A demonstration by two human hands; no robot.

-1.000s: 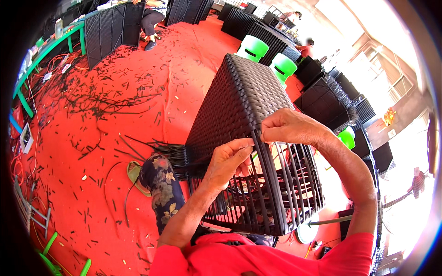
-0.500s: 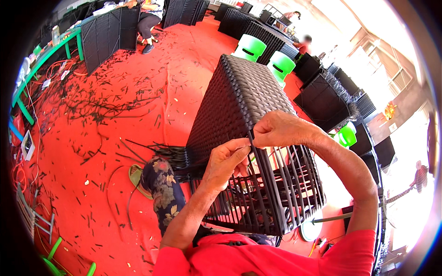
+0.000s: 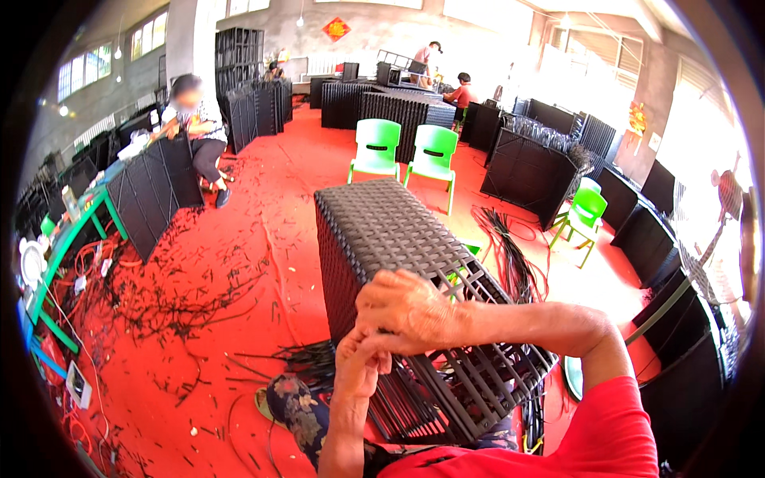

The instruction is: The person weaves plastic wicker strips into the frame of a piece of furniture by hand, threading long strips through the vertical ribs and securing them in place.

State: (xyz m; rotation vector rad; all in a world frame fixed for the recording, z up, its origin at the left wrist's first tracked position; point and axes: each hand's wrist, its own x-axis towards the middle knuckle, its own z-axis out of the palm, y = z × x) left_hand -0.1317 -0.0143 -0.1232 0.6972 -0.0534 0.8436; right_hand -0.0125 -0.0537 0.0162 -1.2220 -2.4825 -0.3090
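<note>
A partly woven black wicker box (image 3: pixel 374 215) lies tilted in front of me. Its far part is covered in tight weave, while the near part shows bare black bars (image 3: pixel 454 406). At the weave's edge, on the box's near left corner, my two hands meet. My right hand (image 3: pixel 406 311) is closed and bent over the corner, its fingertips turned down against my left. My left hand (image 3: pixel 358 362) is closed below it, fingers pinched together. Whatever lies between the fingers is hidden. Loose black strips (image 3: pixel 307 362) gather at the box's left side, near my knee.
Green plastic chairs (image 3: pixel 376 151) stand beyond the box. Black strip offcuts (image 3: pixel 183 303) litter the red floor. A bundle of long strips (image 3: pixel 510 255) lies to the right. Black panels (image 3: pixel 151 195) lean by a green-legged table at left, near a seated person (image 3: pixel 199 127). Others work farther back.
My view has tipped up, showing more of the room. My hands have come closer together, the right now overlapping the left at the box's corner. The box appears lower and flatter.
</note>
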